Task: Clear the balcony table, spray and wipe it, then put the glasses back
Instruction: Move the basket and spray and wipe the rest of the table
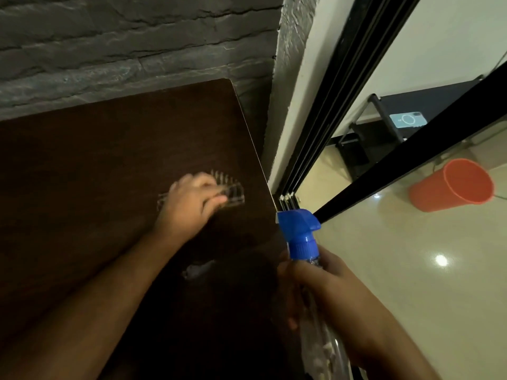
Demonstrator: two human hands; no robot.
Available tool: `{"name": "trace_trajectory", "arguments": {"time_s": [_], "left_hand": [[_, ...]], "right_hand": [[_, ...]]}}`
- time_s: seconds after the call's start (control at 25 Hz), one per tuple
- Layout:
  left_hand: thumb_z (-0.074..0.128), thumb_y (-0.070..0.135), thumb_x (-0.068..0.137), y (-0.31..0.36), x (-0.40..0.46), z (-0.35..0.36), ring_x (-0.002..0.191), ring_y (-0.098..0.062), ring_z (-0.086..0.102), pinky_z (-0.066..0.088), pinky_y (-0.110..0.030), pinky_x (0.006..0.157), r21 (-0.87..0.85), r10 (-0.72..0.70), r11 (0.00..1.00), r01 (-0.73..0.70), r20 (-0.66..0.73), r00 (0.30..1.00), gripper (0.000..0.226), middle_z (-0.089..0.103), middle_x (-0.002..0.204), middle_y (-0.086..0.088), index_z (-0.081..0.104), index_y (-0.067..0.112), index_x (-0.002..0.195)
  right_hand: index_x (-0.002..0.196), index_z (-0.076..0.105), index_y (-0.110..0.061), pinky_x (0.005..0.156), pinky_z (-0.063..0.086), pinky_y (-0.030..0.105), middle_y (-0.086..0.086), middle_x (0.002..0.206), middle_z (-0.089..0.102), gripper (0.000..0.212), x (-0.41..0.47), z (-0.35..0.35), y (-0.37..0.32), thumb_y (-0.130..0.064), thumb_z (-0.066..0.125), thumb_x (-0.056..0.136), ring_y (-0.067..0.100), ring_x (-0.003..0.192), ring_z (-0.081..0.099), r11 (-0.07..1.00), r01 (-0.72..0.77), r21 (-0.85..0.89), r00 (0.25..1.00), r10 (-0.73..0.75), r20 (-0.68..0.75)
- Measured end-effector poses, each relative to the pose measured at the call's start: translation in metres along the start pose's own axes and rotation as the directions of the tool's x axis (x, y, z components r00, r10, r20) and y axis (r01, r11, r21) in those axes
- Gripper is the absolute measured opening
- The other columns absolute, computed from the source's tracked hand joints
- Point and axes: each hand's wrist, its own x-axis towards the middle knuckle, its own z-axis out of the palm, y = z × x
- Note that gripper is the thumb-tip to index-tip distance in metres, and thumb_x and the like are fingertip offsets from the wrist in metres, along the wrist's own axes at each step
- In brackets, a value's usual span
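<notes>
Here, the left hand lies on the dark tabletop near its right edge, its fingers curled around a blurred clear ribbed glass. The right hand holds a spray bottle with a blue head, fingers wrapped around its clear body, just beside the tabletop's right edge. An orange cup shows behind the glass door.
</notes>
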Motion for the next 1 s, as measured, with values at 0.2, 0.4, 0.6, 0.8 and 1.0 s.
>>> {"name": "trace_trajectory", "arguments": {"time_s": [0.2, 0.4, 0.6, 0.8, 1.0], "left_hand": [[0.057, 0.033, 0.091, 0.066, 0.042, 0.026, 0.098, -0.021, 0.049, 0.037, -0.035, 0.084, -0.067, 0.097, 0.994, -0.087, 0.177, 0.979, 0.027, 0.058, 0.109, 0.000, 0.068, 0.022, 0.113], [0.056, 0.032, 0.093, 0.000, -0.006, -0.009, 0.101, -0.022, 0.052, 0.036, -0.037, 0.086, -0.026, 0.188, 0.982, -0.186, 0.157, 0.970, 0.027, 0.058, 0.111, 0.001, 0.066, 0.023, 0.116], [0.055, 0.033, 0.094, 0.026, 0.048, 0.005, 0.107, -0.024, 0.050, 0.036, -0.037, 0.091, 0.010, -0.008, 1.000, 0.007, 0.071, 0.997, 0.031, 0.057, 0.118, -0.003, 0.065, 0.019, 0.120], [0.054, 0.034, 0.094, -0.026, -0.008, -0.013, 0.102, -0.021, 0.052, 0.038, -0.037, 0.091, -0.001, 0.114, 0.993, -0.114, 0.074, 0.991, 0.030, 0.058, 0.112, 0.000, 0.066, 0.020, 0.118], [0.053, 0.036, 0.094, -0.028, -0.018, -0.012, 0.103, -0.023, 0.051, 0.036, -0.035, 0.090, 0.037, -0.051, 0.998, 0.051, -0.014, 0.999, 0.030, 0.059, 0.112, 0.000, 0.067, 0.020, 0.117]], "right_hand": [[0.104, 0.055, -0.014, 0.052, 0.047, 0.035, 0.015, 0.058, 0.056, 0.025, -0.012, 0.025, 0.016, -0.020, 0.067, 0.083, 0.028, 0.049, 0.054, 0.998, 0.028, 0.058, 0.997, -0.023, -0.079], [0.104, 0.054, -0.015, 0.053, 0.046, 0.036, 0.015, 0.056, 0.056, 0.023, -0.028, 0.048, 0.032, -0.017, 0.064, 0.083, 0.029, 0.048, 0.055, 0.994, 0.003, 0.106, 0.998, 0.004, -0.066], [0.108, 0.055, -0.017, 0.051, 0.051, 0.034, 0.012, 0.062, 0.058, 0.026, -0.026, 0.065, 0.041, -0.017, 0.064, 0.084, 0.027, 0.053, 0.056, 0.993, -0.033, 0.111, 0.995, 0.043, -0.092], [0.107, 0.054, -0.018, 0.051, 0.048, 0.033, 0.014, 0.062, 0.058, 0.027, -0.026, 0.076, 0.050, -0.022, 0.066, 0.084, 0.028, 0.053, 0.056, 0.998, -0.056, -0.007, 0.998, 0.055, -0.017], [0.102, 0.056, -0.013, 0.049, 0.045, 0.029, 0.015, 0.057, 0.057, 0.038, -0.039, 0.087, 0.064, -0.031, 0.066, 0.070, 0.023, 0.044, 0.053, 0.996, -0.056, -0.073, 0.996, 0.061, 0.070]]}}
